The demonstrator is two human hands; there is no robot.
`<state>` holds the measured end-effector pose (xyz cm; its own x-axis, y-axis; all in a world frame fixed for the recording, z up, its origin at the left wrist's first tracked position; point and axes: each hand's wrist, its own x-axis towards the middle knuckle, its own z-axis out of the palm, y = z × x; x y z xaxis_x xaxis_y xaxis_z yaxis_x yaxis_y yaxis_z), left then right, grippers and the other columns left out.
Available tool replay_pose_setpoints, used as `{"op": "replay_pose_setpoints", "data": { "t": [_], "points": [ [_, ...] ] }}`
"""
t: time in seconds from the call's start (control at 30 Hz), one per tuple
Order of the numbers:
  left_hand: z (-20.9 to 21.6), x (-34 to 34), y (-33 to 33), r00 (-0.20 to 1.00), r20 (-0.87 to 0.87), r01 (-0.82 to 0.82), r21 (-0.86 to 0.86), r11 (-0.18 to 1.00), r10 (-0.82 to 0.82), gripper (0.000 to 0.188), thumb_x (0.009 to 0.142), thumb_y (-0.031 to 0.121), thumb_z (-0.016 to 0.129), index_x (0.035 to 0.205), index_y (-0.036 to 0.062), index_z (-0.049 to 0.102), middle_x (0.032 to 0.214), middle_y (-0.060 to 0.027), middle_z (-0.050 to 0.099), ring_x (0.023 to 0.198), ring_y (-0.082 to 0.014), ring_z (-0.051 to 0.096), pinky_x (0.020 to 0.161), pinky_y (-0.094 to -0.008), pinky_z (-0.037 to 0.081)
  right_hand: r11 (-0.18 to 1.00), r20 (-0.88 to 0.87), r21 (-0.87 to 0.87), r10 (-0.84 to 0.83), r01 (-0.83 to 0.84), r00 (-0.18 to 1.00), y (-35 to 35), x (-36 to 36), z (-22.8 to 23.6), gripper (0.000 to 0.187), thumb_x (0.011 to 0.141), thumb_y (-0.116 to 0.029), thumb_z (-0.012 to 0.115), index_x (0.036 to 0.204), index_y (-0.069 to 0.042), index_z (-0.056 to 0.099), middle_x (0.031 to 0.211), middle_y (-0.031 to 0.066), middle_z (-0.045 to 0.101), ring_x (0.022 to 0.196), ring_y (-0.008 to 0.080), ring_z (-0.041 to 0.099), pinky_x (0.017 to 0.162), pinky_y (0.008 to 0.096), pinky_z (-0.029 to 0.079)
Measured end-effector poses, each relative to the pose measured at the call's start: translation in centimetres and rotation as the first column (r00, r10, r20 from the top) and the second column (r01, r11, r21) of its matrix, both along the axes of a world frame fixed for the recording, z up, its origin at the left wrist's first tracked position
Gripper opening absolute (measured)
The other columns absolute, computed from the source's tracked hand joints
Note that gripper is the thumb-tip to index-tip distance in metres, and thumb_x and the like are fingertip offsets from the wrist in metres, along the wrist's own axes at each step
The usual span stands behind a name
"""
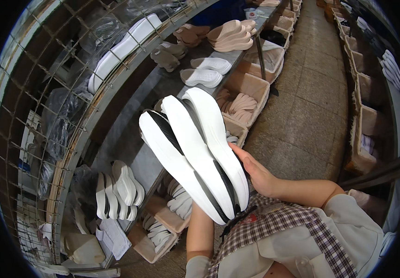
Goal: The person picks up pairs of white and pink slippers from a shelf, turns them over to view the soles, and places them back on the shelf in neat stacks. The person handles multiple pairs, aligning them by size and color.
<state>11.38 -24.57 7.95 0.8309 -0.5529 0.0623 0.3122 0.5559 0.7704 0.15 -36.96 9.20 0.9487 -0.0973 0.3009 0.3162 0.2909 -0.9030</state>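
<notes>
Three white shoe soles with black and grey parts [188, 134] are held up together before me, overlapping side by side and tilted. My right hand [260, 175] presses against the right edge of the rightmost sole, its fingers straight and close together, gripping the stack from that side. My left forearm rises from below and passes behind the lower end of the soles; the left hand itself is hidden by them. On the metal shelf beyond lie a pair of white soles [202, 77] and a stack of beige soles [231, 36].
Wire mesh [24, 92] bounds the left, with a long white sole [123, 53] behind it. More white soles [121, 185] stand at the shelf's near end. Lined bins [248, 83] run along the shelf's right side, beside a tiled aisle [302, 111]; another bin row [364, 125] lines the far right.
</notes>
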Motion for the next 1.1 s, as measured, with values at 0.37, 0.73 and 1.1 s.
{"op": "replay_pose_setpoints", "data": {
  "t": [0.37,0.73,1.1],
  "points": [
    [0.3,1.0,1.0,1.0,0.023,-0.009,0.0,1.0,0.009,0.043,0.1,0.026,0.04,0.134,-0.0011,0.038,0.123,-0.0151,0.053,0.108,-0.0227,0.057,0.089,-0.0311,0.05,0.996,-0.128,-0.064,0.048,-0.056,0.991,-1.5,0.8,1.2,0.088,0.076,-0.011,0.076,0.143,0.002,0.021,0.138,0.0139,0.039,0.128,0.0213,0.037,0.107,0.0366,0.031],
    [-0.2,0.9,1.5,0.999,0.032,-0.039,0.004,0.999,0.038,0.044,0.1,0.027,0.041,0.134,-0.0015,0.038,0.123,-0.0155,0.054,0.107,-0.0236,0.057,0.088,-0.0325,0.051,0.956,-0.07,-0.293,-0.047,0.025,0.996,-2.5,0.6,-0.3,0.091,0.073,-0.015,0.08,0.143,0.001,0.022,0.139,0.0143,0.037,0.13,0.0225,0.035,0.107,0.0374,0.03],
    [-0.7,-1.4,1.5,0.993,0.02,-0.113,0.038,0.993,0.112,0.045,0.1,0.028,0.041,0.133,-0.0019,0.038,0.122,-0.0159,0.054,0.106,-0.0244,0.058,0.088,-0.034,0.052,0.926,0.069,-0.36,-0.094,0.112,0.993,-4.1,1.6,-2.3,0.087,0.07,-0.016,0.08,0.139,-0.001,0.029,0.139,0.0173,0.037,0.131,0.0279,0.036,0.107,0.0391,0.03]
  ]
}}
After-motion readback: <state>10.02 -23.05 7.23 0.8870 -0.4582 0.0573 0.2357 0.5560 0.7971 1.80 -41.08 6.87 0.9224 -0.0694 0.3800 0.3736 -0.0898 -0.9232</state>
